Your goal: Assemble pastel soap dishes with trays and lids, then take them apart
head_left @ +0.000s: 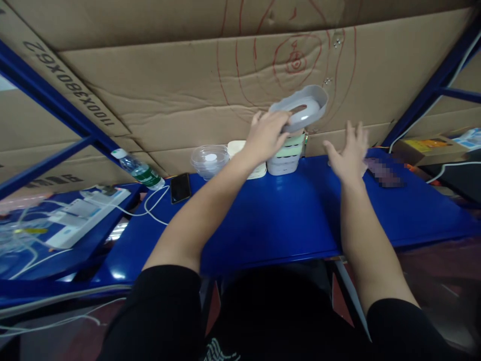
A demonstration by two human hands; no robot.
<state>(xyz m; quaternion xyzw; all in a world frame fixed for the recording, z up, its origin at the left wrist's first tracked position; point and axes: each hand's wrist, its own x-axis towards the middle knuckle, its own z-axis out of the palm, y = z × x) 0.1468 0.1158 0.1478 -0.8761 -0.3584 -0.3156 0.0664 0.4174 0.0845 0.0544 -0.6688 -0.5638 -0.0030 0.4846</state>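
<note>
My left hand is closed on the near end of a grey, long oval plastic container. It is lifted and tilted, its inside towards me, above a stack of containers. That stack stands at the back of the blue table, pale grey at the bottom and light green higher up; the container hides part of its top. Cream-coloured containers stand left of it, partly behind my forearm. Beside them are transparent round bowls. My right hand holds nothing, fingers spread above the table's back right.
On the blue table lie a dark phone and a white cable. A water bottle leans at the back left. A power strip is further left. Cardboard with red drawn rings stands behind. A blurred-out item lies at right.
</note>
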